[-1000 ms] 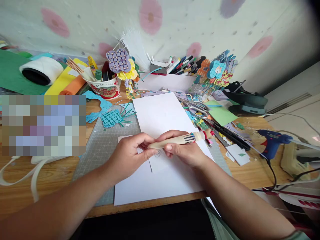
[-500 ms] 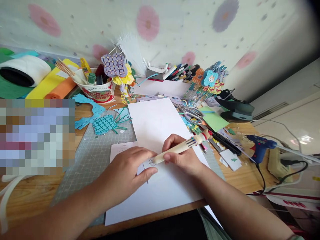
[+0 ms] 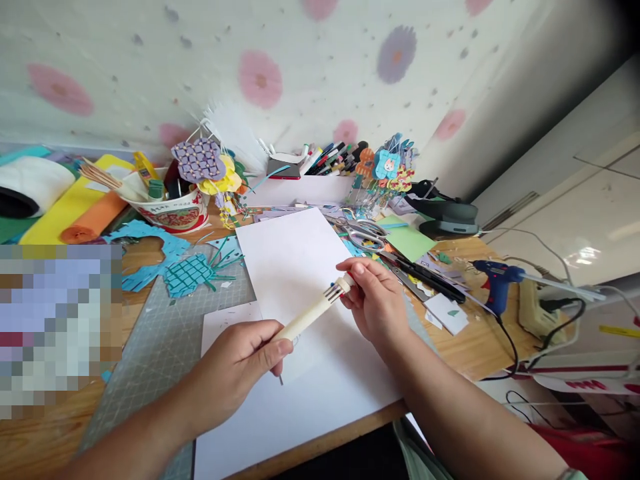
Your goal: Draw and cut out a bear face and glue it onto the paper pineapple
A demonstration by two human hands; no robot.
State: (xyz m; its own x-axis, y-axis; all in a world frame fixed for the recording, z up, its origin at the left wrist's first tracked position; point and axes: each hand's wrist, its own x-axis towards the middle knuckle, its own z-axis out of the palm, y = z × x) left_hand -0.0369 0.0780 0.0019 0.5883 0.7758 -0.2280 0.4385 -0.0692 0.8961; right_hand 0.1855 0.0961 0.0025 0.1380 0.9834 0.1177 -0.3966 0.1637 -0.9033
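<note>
Over the white paper (image 3: 290, 260), a fat, cream-colored pen (image 3: 309, 318) is held up on a slant. The left hand (image 3: 244, 360) is curled around the low end, with its thumb pressed on top. That hand hides the tip, so I can't tell if it touches the paper. The right hand (image 3: 376, 300) has its thumb and fingers pinched on the high end, just past the little slots. A small round drawing peeks out by the left thumb.

The paper lies partly on a gray mat (image 3: 135, 373), and the mat is on a wooden worktop (image 3: 457, 357). To the left is a blue piece with green crisscross lines (image 3: 187, 273). Behind it stands a tub (image 3: 173, 215) full of sticks and tools. To the right are scissors (image 3: 367, 238), green paper (image 3: 409, 239) and a blue glue gun (image 3: 497, 287).
</note>
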